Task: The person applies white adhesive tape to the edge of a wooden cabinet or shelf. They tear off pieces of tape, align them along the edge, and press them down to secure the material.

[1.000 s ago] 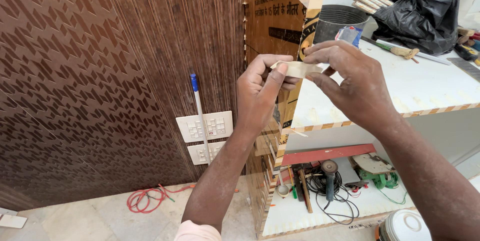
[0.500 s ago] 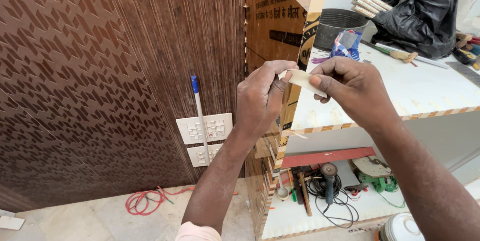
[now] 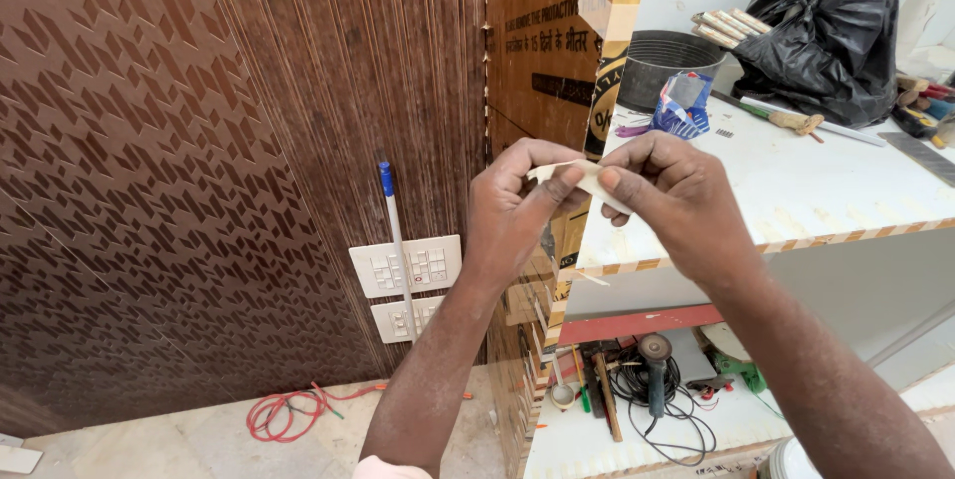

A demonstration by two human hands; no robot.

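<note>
My left hand (image 3: pixel 517 202) and my right hand (image 3: pixel 668 191) meet in front of me, both pinching one small strip of pale tape (image 3: pixel 582 178) between thumbs and fingers. The strip is held in the air just off the front corner of a white shelf (image 3: pixel 796 191) with a striped plywood edge. Part of the strip is hidden behind my fingers.
On the shelf sit a black bucket (image 3: pixel 667 66), a blue packet (image 3: pixel 682 103), a black plastic bag (image 3: pixel 826 36) and a brush (image 3: pixel 786 119). The lower shelf holds an angle grinder (image 3: pixel 657 370) and cables. White switch plates (image 3: pixel 406 266) lean on brown panelling, with a pen (image 3: pixel 393 230). Red wire (image 3: pixel 284 409) lies on the floor.
Both hands have come down and slightly left with the tape strip, from level with the bucket to the shelf's front corner. The fingers have closed in tighter around it.
</note>
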